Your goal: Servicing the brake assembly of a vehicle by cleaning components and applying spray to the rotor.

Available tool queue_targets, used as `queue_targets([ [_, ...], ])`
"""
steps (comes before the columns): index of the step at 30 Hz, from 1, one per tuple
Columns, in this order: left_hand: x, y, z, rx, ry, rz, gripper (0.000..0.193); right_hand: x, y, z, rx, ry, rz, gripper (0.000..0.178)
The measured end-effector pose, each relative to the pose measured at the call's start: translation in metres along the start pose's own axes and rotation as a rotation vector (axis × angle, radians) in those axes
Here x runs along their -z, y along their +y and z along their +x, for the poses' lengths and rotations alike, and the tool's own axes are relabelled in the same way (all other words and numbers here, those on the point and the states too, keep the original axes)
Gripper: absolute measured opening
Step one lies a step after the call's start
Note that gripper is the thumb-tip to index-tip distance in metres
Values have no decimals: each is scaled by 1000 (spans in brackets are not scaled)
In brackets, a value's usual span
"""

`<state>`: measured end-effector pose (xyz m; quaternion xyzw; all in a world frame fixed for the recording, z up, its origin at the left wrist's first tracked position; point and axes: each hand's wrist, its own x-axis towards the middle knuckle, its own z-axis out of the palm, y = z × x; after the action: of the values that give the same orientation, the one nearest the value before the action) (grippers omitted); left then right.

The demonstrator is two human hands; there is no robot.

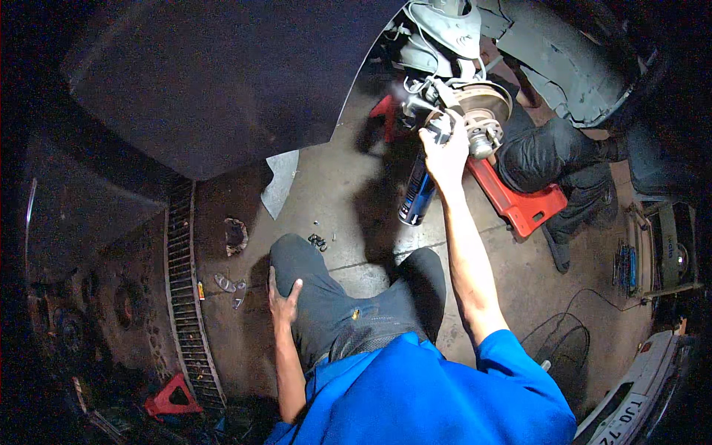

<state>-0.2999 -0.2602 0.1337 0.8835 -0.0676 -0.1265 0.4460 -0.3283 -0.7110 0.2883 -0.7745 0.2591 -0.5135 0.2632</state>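
On my remote feed, the right hand (pixel 449 152) is up at 2 o'clock, fingers wrapped around the upper part of a blue-and-black spray can (pixel 417 194), and there it is, base pointing to 7 o'clock! Its walls are opaque, so I cannot tell what's inside or how full it is. Down between 7 and 8, the left hand (pixel 282 300) is spread over the left knee (pixel 293 263), thumb apart, fingers partly hidden. Just beyond the can hand, between 1 and 2, comes the brake disc (pixel 486 101). Round to 3, a red plastic board (pixel 519 200), a co-worker's dark-trousered legs (pixel 541 152) beside it. Over at 8, small dark parts (pixel 317 242) lie clustered on the concrete floor (pixel 356 193); at 9, a floor grate (pixel 182 259).
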Motion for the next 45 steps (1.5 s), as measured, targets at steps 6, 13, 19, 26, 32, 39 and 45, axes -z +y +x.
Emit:
queue_targets([
  [6, -1, -5, 2, -23, -1, 7, 95, 1, -10, -4, 29, 57, -63, 58],
  [13, -1, -2, 0, -2, -5, -40, 95, 0, -10, -27, -70, -84, -177, 64],
  [19, -1, -1, 0, -8, 10, -22, 96, 0, 0, -48, -88, -98, -141, 62],
  [26, 1, -1, 0, 4, 1, -62, 98, 2, -2, -43, -28, -134, -174, 65],
  [32, -4, -10, -2, -40, 23, -87, 100, 20, -8, -46, -41, -278, -301, 69],
  [39, -5, -12, -9, -30, -28, -173, 98, 40, -48, 48, 167, -570, -345, 85],
  [45, -6, -19, -13, -18, -17, -149, 97, 20, -37, 89, 158, -751, -626, 88],
])
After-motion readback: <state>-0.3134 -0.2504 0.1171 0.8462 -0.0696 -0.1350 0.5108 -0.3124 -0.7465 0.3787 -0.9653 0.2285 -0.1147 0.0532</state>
